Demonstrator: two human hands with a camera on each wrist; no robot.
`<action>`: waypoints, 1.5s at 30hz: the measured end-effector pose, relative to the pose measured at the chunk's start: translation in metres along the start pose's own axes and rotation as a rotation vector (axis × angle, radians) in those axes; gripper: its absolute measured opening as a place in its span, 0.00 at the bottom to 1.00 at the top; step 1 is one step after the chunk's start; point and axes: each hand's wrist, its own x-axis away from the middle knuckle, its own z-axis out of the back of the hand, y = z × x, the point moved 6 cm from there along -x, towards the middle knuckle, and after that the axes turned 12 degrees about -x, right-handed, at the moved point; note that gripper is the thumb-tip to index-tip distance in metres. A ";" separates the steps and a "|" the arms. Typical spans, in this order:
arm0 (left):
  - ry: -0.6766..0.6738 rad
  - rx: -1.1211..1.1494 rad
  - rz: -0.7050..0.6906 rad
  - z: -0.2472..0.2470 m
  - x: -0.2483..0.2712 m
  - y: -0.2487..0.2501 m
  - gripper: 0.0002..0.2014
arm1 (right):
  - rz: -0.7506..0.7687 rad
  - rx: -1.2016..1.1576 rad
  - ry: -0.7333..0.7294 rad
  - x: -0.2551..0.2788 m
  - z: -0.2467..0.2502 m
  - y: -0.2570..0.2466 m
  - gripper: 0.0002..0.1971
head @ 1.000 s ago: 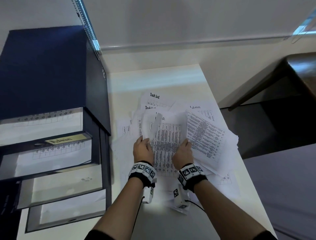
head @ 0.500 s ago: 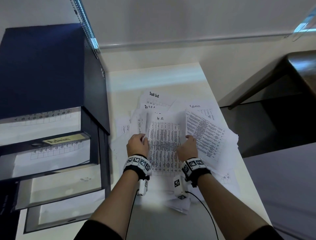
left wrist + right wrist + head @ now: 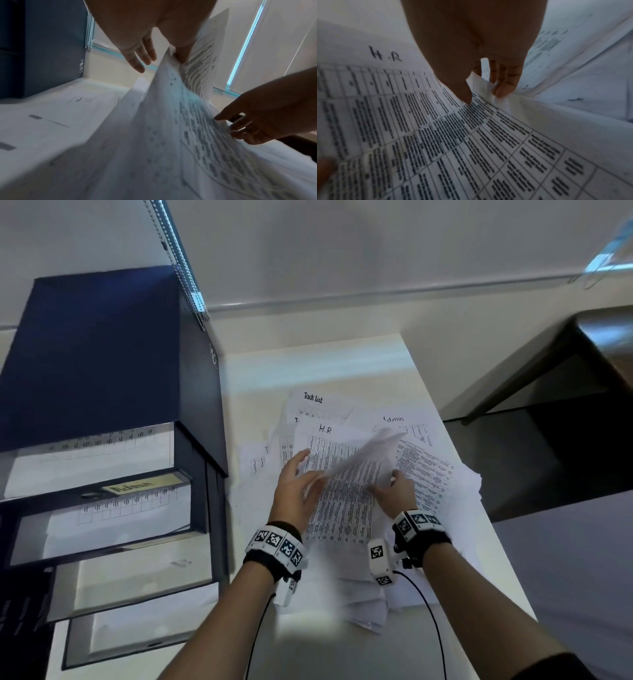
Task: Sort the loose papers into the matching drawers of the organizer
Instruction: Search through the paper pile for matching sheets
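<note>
A heap of loose papers (image 3: 346, 474) covers the middle of the white table (image 3: 308, 361), spilling toward its right edge and near edge. On top lies a sheet headed "H.R" (image 3: 329, 446) with a dense printed grid; behind it, toward the far edge, show a "Task List" sheet (image 3: 313, 402) and an "Admin" sheet (image 3: 397, 422). The left hand (image 3: 294, 487) pinches one printed sheet (image 3: 363, 453) between thumb and fingers and has it raised off the heap, curling and blurred, so that it hides part of the H.R page; the other fingers are spread loosely. The right hand (image 3: 397, 491) grips the right edge of the papers, thumb on top of the grid and fingers curled under the edge (image 3: 503, 89). The dark blue drawer organizer (image 3: 102, 364) stands at the table's left edge, just beside the heap, with its drawers pulled out stepwise; one drawer front carries a yellow label (image 3: 137, 486) reading "Admin", and gridded sheets lie in the upper two. A bead chain (image 3: 185, 268) hangs behind the organizer, and a dark wooden table (image 3: 582, 364) stands off the right edge
</note>
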 end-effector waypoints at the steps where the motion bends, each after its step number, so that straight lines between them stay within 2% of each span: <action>1: 0.019 0.037 -0.006 0.007 0.001 0.009 0.13 | 0.042 -0.033 0.035 0.005 0.008 -0.010 0.32; 5: 0.193 0.215 0.000 0.049 -0.001 0.046 0.04 | 0.224 -0.379 0.111 0.032 0.045 -0.067 0.09; 7: 0.299 0.332 -0.006 0.072 -0.002 0.059 0.07 | 0.371 -0.584 0.051 0.047 0.061 -0.095 0.06; 9: 0.332 0.376 -0.002 0.085 -0.002 0.057 0.13 | 0.493 -0.617 0.006 0.062 0.072 -0.111 0.06; 12: 0.149 0.252 0.094 0.072 0.001 0.025 0.18 | 0.510 -0.375 -0.044 0.080 0.066 -0.097 0.07; 14: 0.010 0.123 0.174 0.054 0.011 -0.001 0.15 | 0.452 -0.221 -0.112 0.086 0.052 -0.075 0.08; 16: -0.057 0.050 0.229 0.042 0.023 -0.019 0.13 | 0.376 -0.152 -0.167 0.088 0.039 -0.058 0.11; 18: -0.069 0.041 0.248 0.042 0.034 -0.023 0.13 | 0.342 -0.090 -0.173 0.092 0.031 -0.055 0.13; 21: 0.008 0.122 0.261 0.064 0.045 -0.003 0.12 | 0.467 -0.090 -0.156 0.107 0.030 -0.084 0.23; 22: 0.062 0.153 0.271 0.077 0.047 0.006 0.12 | 0.506 -0.126 -0.146 0.113 0.032 -0.099 0.22; 24: 0.184 0.202 0.269 0.110 0.054 0.024 0.20 | 0.556 -0.252 -0.148 0.130 0.038 -0.133 0.17; 27: 0.352 0.335 0.173 0.172 0.074 0.042 0.27 | 0.690 -0.393 -0.297 0.169 0.040 -0.185 0.36; 29: 0.401 0.334 0.182 0.219 0.092 0.045 0.30 | 0.716 -0.467 -0.443 0.196 0.031 -0.211 0.40; 31: 0.426 0.348 0.212 0.262 0.115 0.047 0.30 | 0.702 -0.439 -0.567 0.224 0.015 -0.232 0.36; 33: 0.429 0.421 0.261 0.297 0.142 0.040 0.28 | 0.629 -0.403 -0.720 0.250 -0.011 -0.240 0.28; 37: 0.467 0.519 0.357 0.342 0.202 0.020 0.25 | 0.139 -0.564 -1.108 0.310 -0.079 -0.221 0.23; 39: 0.493 0.514 0.417 0.355 0.229 0.007 0.24 | 0.099 -0.452 -1.161 0.335 -0.102 -0.213 0.22; 41: 0.491 0.501 0.492 0.362 0.251 -0.010 0.22 | 0.142 -0.377 -1.139 0.348 -0.117 -0.210 0.22; 45: 0.406 0.445 0.589 0.360 0.276 -0.049 0.18 | 0.074 -0.451 -1.088 0.355 -0.137 -0.204 0.21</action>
